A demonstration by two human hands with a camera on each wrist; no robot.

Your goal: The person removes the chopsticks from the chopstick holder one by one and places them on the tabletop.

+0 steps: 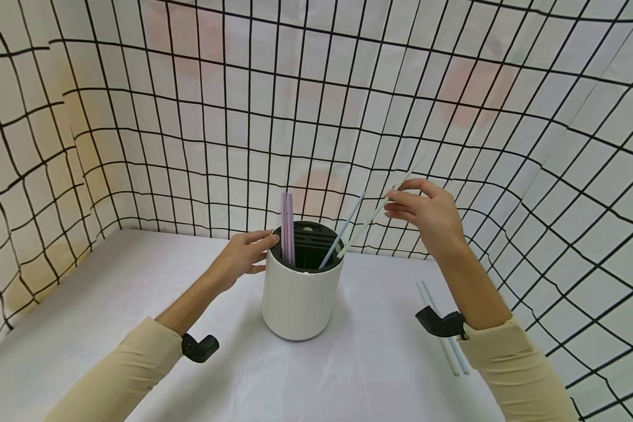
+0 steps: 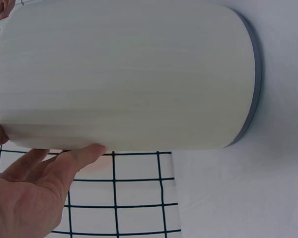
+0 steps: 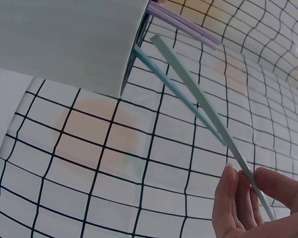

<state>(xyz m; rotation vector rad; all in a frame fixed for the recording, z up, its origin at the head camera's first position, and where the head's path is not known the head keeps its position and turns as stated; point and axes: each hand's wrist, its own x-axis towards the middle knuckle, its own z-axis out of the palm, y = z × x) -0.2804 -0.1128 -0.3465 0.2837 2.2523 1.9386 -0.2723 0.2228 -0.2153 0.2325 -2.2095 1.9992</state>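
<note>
A white cylindrical pen holder [image 1: 302,302] with a black slotted top [image 1: 313,235] stands upright on the table. My left hand [image 1: 245,255] rests against its left side, fingertips at the rim and on the outer wall; the left wrist view shows the fingers [image 2: 59,171] fairly straight along it. My right hand [image 1: 427,214] pinches a thin pale green stick [image 3: 203,101] between thumb and fingertips. The stick slants down, its lower end overlapping the holder's right rim in the head view. Purple sticks [image 1: 287,228] stand in the holder's left part, and a light blue stick [image 1: 343,231] leans right inside it.
Beneath my right forearm, a pale green stick [image 1: 448,357] and a light blue stick [image 1: 460,357] lie on the white table [image 1: 369,363]. A black wire grid [image 1: 253,111] encloses the back and both sides. Each wrist carries a black camera mount [image 1: 200,348].
</note>
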